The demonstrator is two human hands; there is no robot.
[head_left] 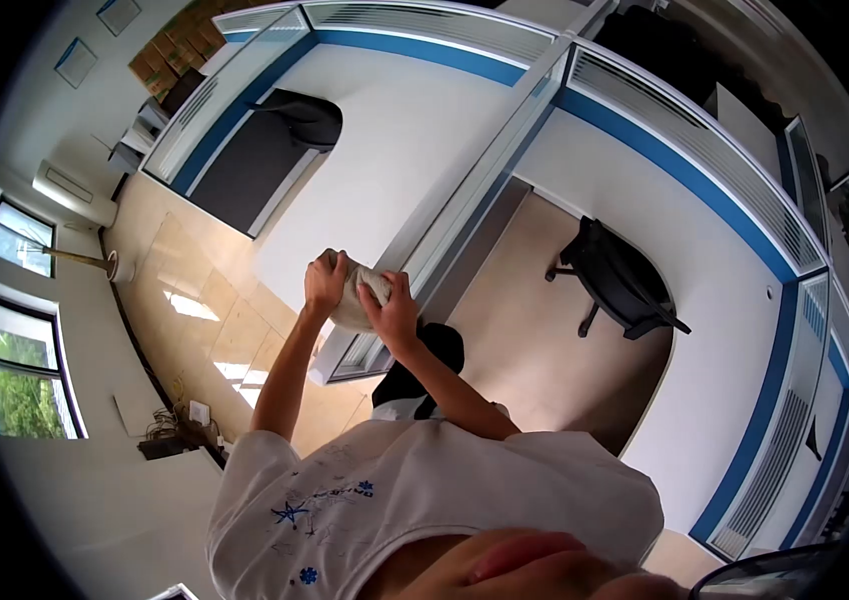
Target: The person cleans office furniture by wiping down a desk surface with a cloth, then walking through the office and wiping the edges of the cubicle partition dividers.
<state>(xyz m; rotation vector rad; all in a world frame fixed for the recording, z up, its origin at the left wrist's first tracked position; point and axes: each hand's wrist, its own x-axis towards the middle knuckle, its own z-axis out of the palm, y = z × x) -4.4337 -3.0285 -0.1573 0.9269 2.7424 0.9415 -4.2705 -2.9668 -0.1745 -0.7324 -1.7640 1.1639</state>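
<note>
My left hand [326,279] and my right hand [394,310] grip a crumpled beige-grey cloth [353,303] between them. Both sets of fingers are bent round the cloth, which looks bunched up. It is held at the near end of a partition [415,265] with a glass panel, close to the corner of a white desk [365,140]. From this angle I cannot tell whether the cloth touches the partition or the desk.
A black office chair [620,280] stands in the right-hand bay, beside another white desk [720,390]. Farther left, a second black chair [305,122] is at the first desk. A potted plant [121,267] and a bundle of cables [180,428] are along the left wall.
</note>
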